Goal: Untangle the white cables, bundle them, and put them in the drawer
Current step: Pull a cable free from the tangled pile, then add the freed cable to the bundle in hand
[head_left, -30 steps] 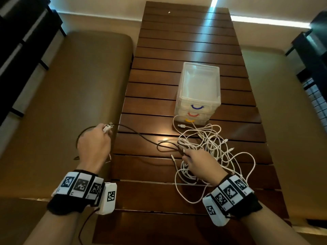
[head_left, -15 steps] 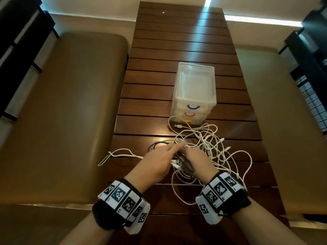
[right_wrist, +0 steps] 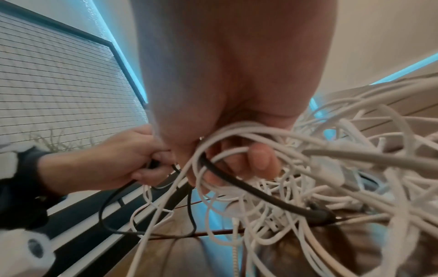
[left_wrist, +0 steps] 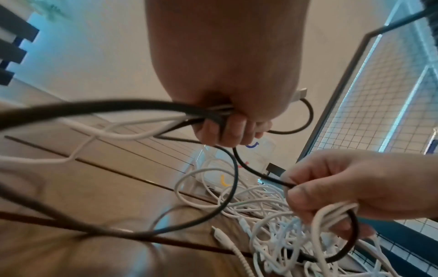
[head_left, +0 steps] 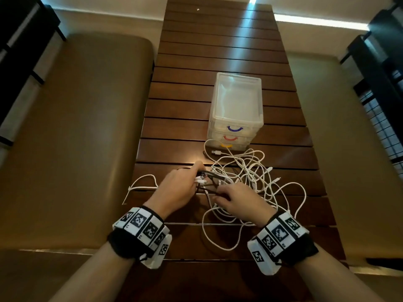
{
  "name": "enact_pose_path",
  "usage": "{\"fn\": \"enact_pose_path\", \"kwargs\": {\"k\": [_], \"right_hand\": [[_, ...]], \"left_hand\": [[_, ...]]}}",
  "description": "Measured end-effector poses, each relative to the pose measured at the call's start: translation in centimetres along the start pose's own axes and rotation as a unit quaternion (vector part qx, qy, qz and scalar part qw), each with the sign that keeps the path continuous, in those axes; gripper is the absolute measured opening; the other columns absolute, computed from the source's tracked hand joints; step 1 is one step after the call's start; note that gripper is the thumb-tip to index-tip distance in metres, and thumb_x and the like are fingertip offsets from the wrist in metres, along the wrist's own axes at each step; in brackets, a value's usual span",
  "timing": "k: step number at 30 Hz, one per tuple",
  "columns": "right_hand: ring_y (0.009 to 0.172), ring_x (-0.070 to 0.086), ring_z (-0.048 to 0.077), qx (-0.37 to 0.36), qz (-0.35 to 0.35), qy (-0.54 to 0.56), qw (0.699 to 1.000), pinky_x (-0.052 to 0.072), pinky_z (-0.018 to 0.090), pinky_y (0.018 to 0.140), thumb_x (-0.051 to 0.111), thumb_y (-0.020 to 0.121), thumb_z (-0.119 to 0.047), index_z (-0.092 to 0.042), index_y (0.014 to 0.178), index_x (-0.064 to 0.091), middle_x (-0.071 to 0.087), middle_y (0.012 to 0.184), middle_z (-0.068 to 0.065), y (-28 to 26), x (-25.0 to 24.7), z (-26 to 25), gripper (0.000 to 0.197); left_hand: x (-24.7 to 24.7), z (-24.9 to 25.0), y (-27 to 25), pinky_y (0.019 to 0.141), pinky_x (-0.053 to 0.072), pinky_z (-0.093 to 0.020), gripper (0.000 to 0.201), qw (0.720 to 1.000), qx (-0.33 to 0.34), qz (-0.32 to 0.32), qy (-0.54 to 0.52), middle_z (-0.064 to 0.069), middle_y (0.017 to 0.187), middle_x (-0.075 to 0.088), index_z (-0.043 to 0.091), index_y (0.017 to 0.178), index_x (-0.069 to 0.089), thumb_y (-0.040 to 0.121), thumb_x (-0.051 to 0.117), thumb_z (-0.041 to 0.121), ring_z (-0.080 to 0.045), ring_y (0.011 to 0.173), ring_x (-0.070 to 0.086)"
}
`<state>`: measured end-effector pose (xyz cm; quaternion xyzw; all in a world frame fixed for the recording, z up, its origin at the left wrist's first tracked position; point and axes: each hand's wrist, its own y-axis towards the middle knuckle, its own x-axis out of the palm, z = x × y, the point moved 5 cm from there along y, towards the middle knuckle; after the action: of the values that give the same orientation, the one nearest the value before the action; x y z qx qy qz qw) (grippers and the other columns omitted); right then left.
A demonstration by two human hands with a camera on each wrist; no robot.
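Tangled white cables (head_left: 246, 182) heaped on dark slatted wooden bench (head_left: 218, 51), just in front of clear plastic three-drawer box (head_left: 236, 110). My left hand (head_left: 177, 189) fisted around thin black cable (left_wrist: 118, 106) plus white strands. My right hand (head_left: 238, 203) curled through white loops, pinching the same black cable. One white strand trails off bench's left edge.

A loose tangle of white cables (head_left: 250, 182) is spread over the near part of the slatted table, just in front of the drawer unit (head_left: 236, 112). One strand is looped out to the left. The unit is a clear plastic stack of three closed drawers, fitted with blue, red and yellow handles from top to bottom.
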<state>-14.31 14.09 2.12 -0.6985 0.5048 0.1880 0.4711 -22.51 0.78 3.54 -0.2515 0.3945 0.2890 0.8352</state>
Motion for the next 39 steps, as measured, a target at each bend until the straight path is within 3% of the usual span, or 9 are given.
{"fn": "enact_pose_path", "kwargs": {"k": [4,9,12,17,24,27,31,35,39], "right_hand": [[0.089,0.061,0.015,-0.032,0.005,-0.091,0.995,0.049,0.031,0.077,0.052,0.098,-0.035,-0.021,0.095,0.062,0.064,0.095,-0.004,-0.7,0.4,-0.2,0.017],[0.098,0.06,0.015,-0.023,0.079,-0.043,0.996,0.049,0.031,0.084,0.05,0.1,-0.037,-0.022,0.112,0.066,0.061,0.106,-0.004,-1.2,0.1,0.9,0.025],[0.101,0.06,0.017,0.004,0.082,-0.07,0.994,0.05,0.031,0.083,0.049,0.1,-0.039,-0.032,0.126,0.061,0.057,0.114,-0.003,-0.8,-0.1,0.1,0.029],[0.089,0.061,0.014,0.043,0.049,-0.086,0.994,0.047,0.028,0.073,0.058,0.095,-0.037,-0.034,0.12,0.05,0.064,0.103,-0.006,-0.9,0.2,0.4,0.027],[0.085,0.054,0.007,0.019,0.128,-0.052,0.99,0.038,0.019,0.072,0.059,0.095,-0.038,-0.025,0.103,0.062,0.051,0.096,-0.011,-1.1,0.1,-0.2,0.015],[0.089,0.044,0.005,-0.007,0.174,-0.063,0.983,0.035,0.019,0.077,0.061,0.094,-0.037,-0.024,0.1,0.065,0.049,0.098,-0.01,-0.9,0.3,-1.5,0.015],[0.095,0.042,0.006,-0.037,0.161,-0.086,0.982,0.032,0.02,0.082,0.061,0.093,-0.038,-0.026,0.099,0.065,0.05,0.099,-0.01,-0.2,1.1,-3.3,0.014],[0.104,0.047,0.01,-0.045,0.118,-0.094,0.988,0.033,0.022,0.085,0.057,0.096,-0.036,-0.025,0.104,0.065,0.041,0.096,-0.014,0.6,2.1,-4.2,0.015],[0.109,0.053,0.015,0.008,0.047,-0.134,0.99,0.038,0.025,0.085,0.051,0.098,-0.038,-0.023,0.115,0.062,0.058,0.111,-0.004,1.6,3.0,-4.0,0.025]], "left_hand": [[-3.3,-2.3,-0.1,0.048,0.041,-0.013,0.018,0.993,-0.054,0.096,-0.03,0.008,0.07,0.054,0.014,0.118,0.05,0.102,0.042,0.013,-0.002,0.06,0.053],[-6.0,-5.7,-0.9,0.043,0.028,-0.017,0.015,0.981,-0.084,0.174,-0.01,0.01,0.06,0.048,0.014,0.112,0.053,0.102,0.043,0.01,-0.003,0.051,0.046],[-7.0,-7.8,-1.6,0.041,0.043,-0.036,0.01,0.964,-0.103,0.241,-0.054,0.0,0.061,0.057,0.021,0.104,0.051,0.104,0.042,0.018,-0.018,0.048,0.054],[-10.7,-10.7,-3.5,0.05,0.044,-0.034,0.016,0.91,-0.163,0.362,-0.115,-0.004,0.073,0.057,0.014,0.11,0.051,0.106,0.038,0.023,-0.023,0.057,0.055],[-12.8,-13.0,-5.7,0.05,0.036,-0.03,0.012,0.923,-0.206,0.322,-0.03,-0.004,0.073,0.057,0.012,0.112,0.051,0.105,0.043,0.016,-0.016,0.059,0.053],[-13.2,-14.5,-6.4,0.061,0.042,-0.036,0.017,0.915,-0.239,0.326,0.01,-0.008,0.079,0.06,0.01,0.118,0.052,0.103,0.043,0.012,-0.02,0.062,0.052],[-13.1,-16.8,-7.1,0.078,0.051,-0.046,0.022,0.899,-0.279,0.337,0.035,-0.017,0.093,0.067,0.01,0.122,0.05,0.102,0.042,0.012,-0.037,0.082,0.062],[-13.4,-19.1,-8.0,0.074,0.046,-0.04,0.025,0.873,-0.324,0.362,0.035,-0.009,0.089,0.06,0.007,0.125,0.05,0.102,0.04,0.008,-0.027,0.078,0.054],[-13.0,-21.5,-8.6,0.076,0.057,-0.048,0.024,0.879,-0.317,0.352,0.057,-0.01,0.097,0.07,0.01,0.125,0.051,0.103,0.044,0.018,-0.028,0.082,0.067]]}}
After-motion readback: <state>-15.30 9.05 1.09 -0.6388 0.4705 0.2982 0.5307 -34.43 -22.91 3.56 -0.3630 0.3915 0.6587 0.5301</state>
